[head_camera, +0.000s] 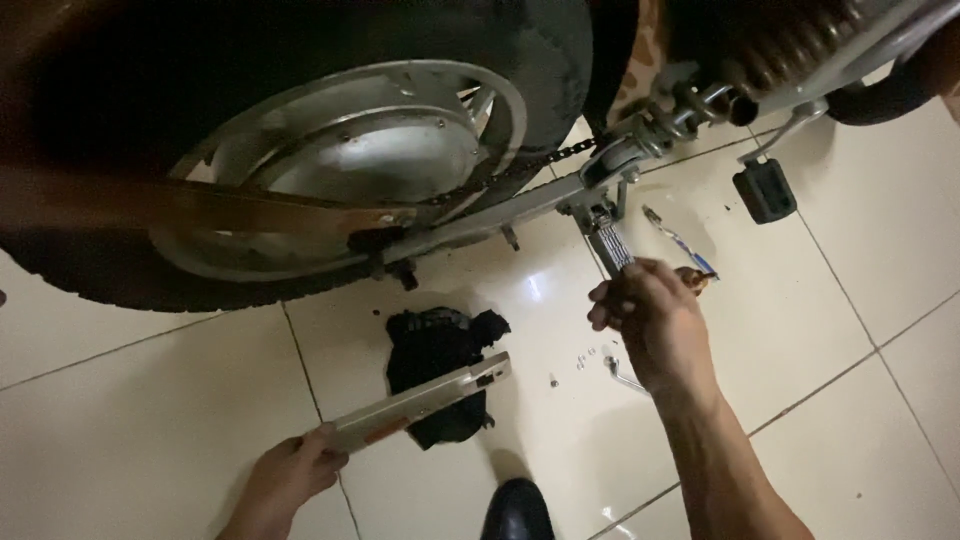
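Below the rear wheel (350, 160), on the white tiled floor (120, 400), my left hand (290, 475) was closed around the near end of a long flat metal bar (425, 400). That bar angled up and away from me toward the wheel, its far end lying over a black rag (435, 345) on the tiles just under the wheel. My right hand (650, 320) was raised off to the right of the wheel, beside the folded-down ribbed footpeg (612, 245). Fingers were curled shut around something small and dark; couldn't tell what it was, only a bit of brownish tip showed past the knuckles. A swingarm (500, 215) ran from the wheel hub out to the right, with the chain (540, 160) above it. Small screws or bits (585, 357) lay on the floor between the rag and my right wrist, right of the wheel's lower edge. A second black pedal (765, 190) hung further right of the wheel. A coil spring shock (790, 45) sat up at the top right. A black shoe toe (518, 510) showed at the bottom edge, well below the wheel.
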